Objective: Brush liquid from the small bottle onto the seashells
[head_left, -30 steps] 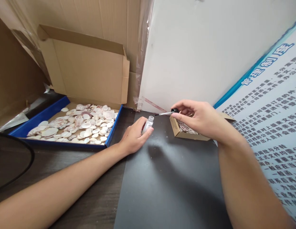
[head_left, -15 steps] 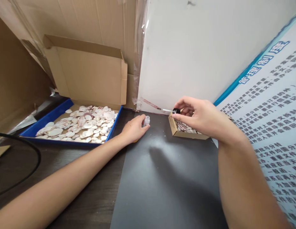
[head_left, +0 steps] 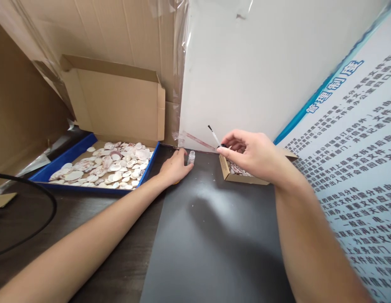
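My right hand (head_left: 249, 153) pinches a small brush (head_left: 215, 135) by its black cap (head_left: 223, 147). The brush's thin stem slants up to the left, dark bristles at its tip. Below that hand is a small cardboard box (head_left: 246, 179) with shells in it. A small clear glass bottle (head_left: 191, 158) stands uncapped on the grey mat. Beside it rests my left hand (head_left: 175, 166), thumb and fingers apart, a narrow gap between forefinger and bottle. The thumb tip lies by the bottle's base. A bit of something orange shows under the left palm.
At the left, a blue-sided tray (head_left: 44, 174) holds many pale seashells (head_left: 116, 164), its cardboard lid (head_left: 116, 99) raised behind. A black cable (head_left: 52, 206) loops at the left edge. A white panel (head_left: 233, 75) and a printed poster (head_left: 347, 168) stand behind and right.
The brush has swung from nearly level to pointing upward in my right hand. My left forefinger has drawn back from the bottle, which stays upright. The view has shifted slightly.
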`<action>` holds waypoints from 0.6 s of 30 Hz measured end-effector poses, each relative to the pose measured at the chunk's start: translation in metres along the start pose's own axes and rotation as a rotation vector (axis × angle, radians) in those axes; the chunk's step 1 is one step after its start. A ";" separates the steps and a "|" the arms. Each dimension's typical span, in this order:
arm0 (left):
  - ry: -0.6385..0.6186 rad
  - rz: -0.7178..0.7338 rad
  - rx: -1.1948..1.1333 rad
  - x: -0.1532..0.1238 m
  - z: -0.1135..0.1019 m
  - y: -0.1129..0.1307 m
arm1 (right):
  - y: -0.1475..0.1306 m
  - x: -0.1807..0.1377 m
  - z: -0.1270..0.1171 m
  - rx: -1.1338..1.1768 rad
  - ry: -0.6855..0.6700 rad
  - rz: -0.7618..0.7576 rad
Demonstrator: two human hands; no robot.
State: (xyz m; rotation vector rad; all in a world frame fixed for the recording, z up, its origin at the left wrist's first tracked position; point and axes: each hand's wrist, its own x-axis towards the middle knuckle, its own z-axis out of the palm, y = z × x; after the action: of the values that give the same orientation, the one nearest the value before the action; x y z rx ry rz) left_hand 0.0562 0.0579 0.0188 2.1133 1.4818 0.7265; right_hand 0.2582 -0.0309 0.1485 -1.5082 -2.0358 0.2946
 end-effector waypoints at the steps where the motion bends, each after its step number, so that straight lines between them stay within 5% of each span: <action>1: 0.017 -0.005 -0.026 -0.007 -0.004 0.002 | -0.001 0.001 0.004 0.017 0.003 -0.016; 10: -0.049 0.218 -0.657 -0.069 -0.042 0.021 | -0.027 0.010 0.072 0.356 0.004 -0.093; 14: -0.001 0.216 -0.627 -0.072 -0.043 0.012 | -0.035 0.007 0.085 0.536 -0.109 -0.049; 18: 0.043 0.199 -0.435 -0.073 -0.043 0.004 | -0.037 0.005 0.092 0.456 -0.086 -0.011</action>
State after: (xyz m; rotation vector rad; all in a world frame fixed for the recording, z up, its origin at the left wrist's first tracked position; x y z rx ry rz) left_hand 0.0104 -0.0096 0.0420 1.9269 1.0231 1.0654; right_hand 0.1754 -0.0242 0.0948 -1.2153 -1.8743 0.7730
